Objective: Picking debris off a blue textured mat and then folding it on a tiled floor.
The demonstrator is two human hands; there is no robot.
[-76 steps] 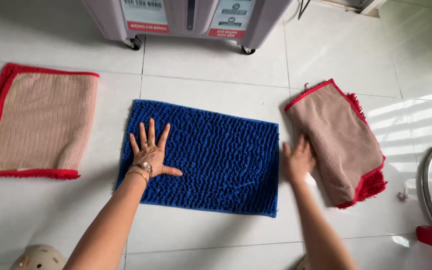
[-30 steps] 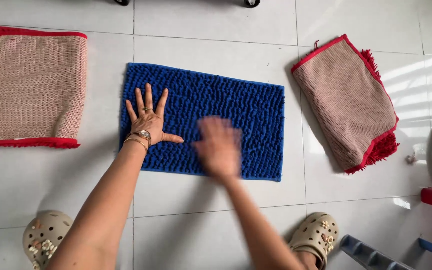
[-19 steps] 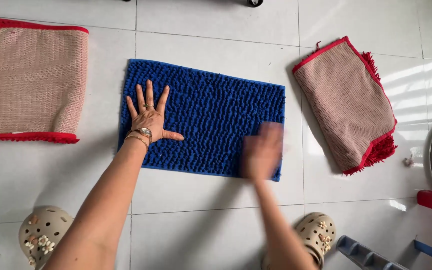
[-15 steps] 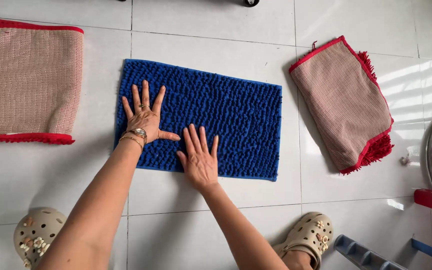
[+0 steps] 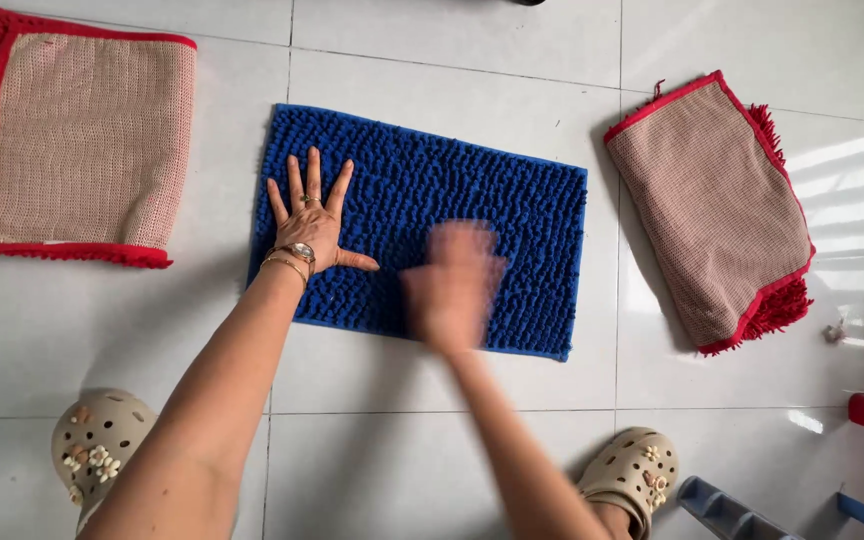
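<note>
Blue shaggy mat [image 5: 472, 190] flat on white tiled floor [image 5: 452, 60], long axis running left to right across the view, its near long edge toward the person. Left hand [image 5: 310, 222] pressed palm-down on mat's left end, fingers spread wide, wristwatch and bangle at the wrist. Right hand [image 5: 452, 285] smeared by motion blur over the mat's near middle; whether its fingers are apart or together, cannot tell. Both hands on or over the mat, left planted, right nearer the lower edge. Outward: red-edged beige mat [image 5: 82, 140] well apart on the left, second red-fringed mat [image 5: 712, 210] tilted on the right, beige clogs [image 5: 97, 445] at bottom
</note>
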